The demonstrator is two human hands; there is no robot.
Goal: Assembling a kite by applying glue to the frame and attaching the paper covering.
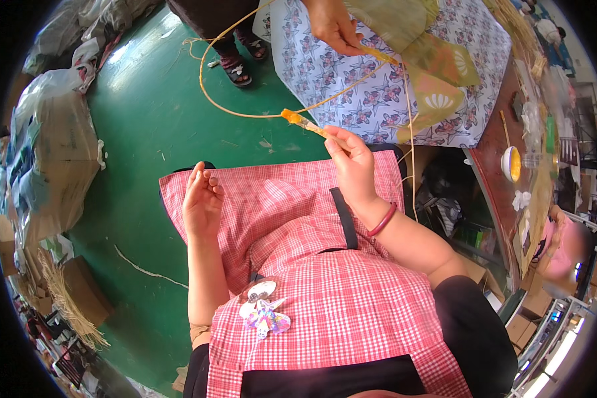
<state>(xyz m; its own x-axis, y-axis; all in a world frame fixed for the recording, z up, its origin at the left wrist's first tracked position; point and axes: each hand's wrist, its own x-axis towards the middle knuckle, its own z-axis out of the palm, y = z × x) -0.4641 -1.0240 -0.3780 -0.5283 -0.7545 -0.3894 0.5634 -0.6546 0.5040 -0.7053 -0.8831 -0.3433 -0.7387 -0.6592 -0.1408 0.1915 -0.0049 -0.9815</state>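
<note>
Head view: at left, pale plastic bags [53, 132] border the green floor [146, 119], which stretches to our checked apron [312, 292]. Our left hand [204, 201] hangs open over the apron, fingers lightly curled. A thin hoop [245, 115] curves above the floor; at its lower bend is our brush [304, 122], orange-coated tip pointing up and left, long axis slanting down to our right hand [353, 159], which pinches its other end. Another person's hand [333, 28] is over a printed sheet [371, 109]; rightmost, a white bowl [505, 162] sits inside the edge of the desk [491, 162].
</note>
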